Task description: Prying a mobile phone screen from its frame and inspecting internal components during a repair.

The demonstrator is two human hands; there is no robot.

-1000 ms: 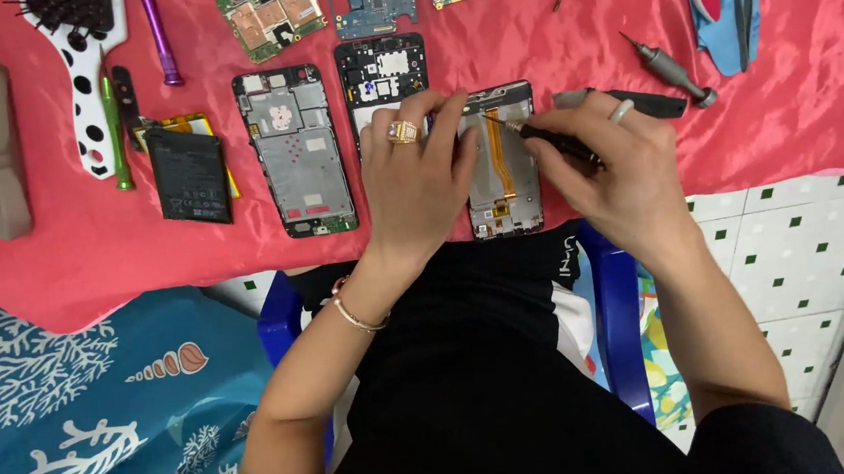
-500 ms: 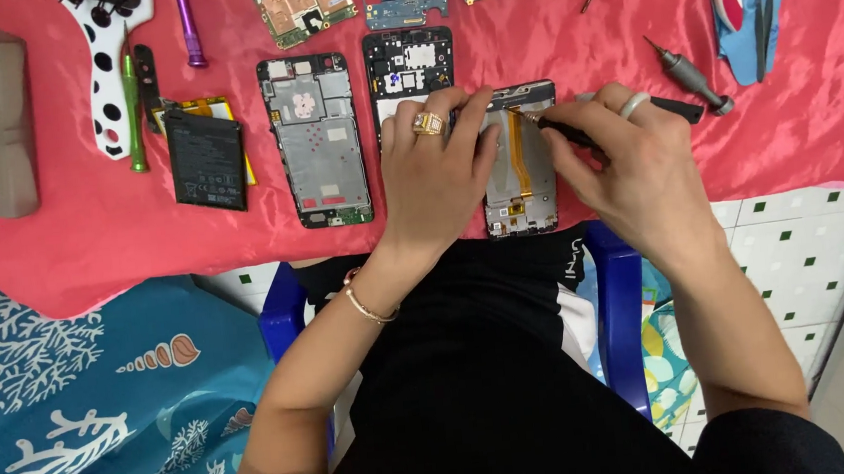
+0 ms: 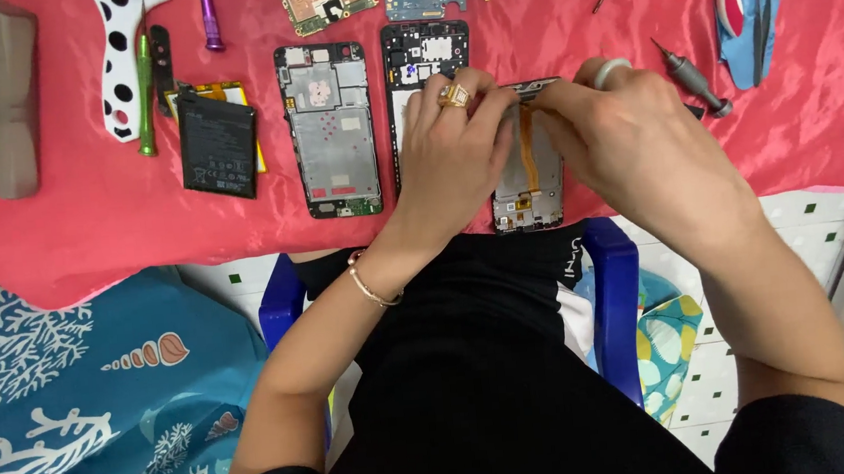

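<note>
Head view: both hands, left hand and right hand, pinch fingers closed on an opened phone frame near the red-draped table front edge, centre frame, parts crowding left.

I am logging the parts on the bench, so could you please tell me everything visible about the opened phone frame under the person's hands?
The opened phone frame lies flat on the red cloth, its long side pointing away from the person, its near end close to the cloth's edge. It looks like dark metal or plastic, with an orange flex ribbon running down its middle and small connectors at the near end. The left hand covers its left side; the right hand meets it at the top edge, so much of it is hidden.
</note>
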